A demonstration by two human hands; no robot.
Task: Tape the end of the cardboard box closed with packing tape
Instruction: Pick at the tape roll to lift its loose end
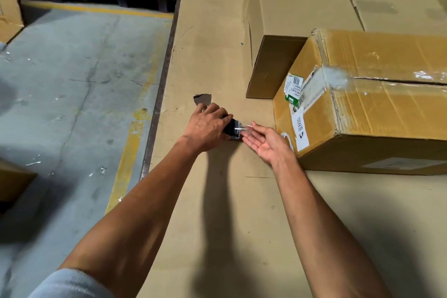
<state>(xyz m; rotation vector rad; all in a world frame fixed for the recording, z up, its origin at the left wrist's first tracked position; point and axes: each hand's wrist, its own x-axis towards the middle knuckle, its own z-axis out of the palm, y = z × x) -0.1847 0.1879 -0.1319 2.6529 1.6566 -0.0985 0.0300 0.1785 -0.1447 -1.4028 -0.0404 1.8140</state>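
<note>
Two bare forearms reach forward from the bottom of the view, over a wide work surface covered in flat brown cardboard. At the bottom left, a light-coloured sleeve covers the person's upper left arm.

Left hand: its fingers are curled around a black tape dispenser, gripping it just above the surface. A short, shiny length of clear packing tape shows at the dispenser's front edge.

Right hand: palm up, fingers straight and relaxed, holding nothing firmly. Its fingertips meet the loose end of the tape (whether they pinch it or only touch it is too small to tell).

Just to the right of the hands sits the cardboard box, lying on the surface, its near end facing the hands. That end carries white and green labels, and one strip of clear tape already runs down it and along the top seam, which still gapes slightly as a dark line.

Judging from this, the task looks part done: one pass of tape is on, and the person seems to be freeing the tape end for another strip. The dispenser is near the box but not touching it, so the next strip is not yet started.

More boxes stand behind, and a grey concrete floor with yellow lines lies to the left.
</note>
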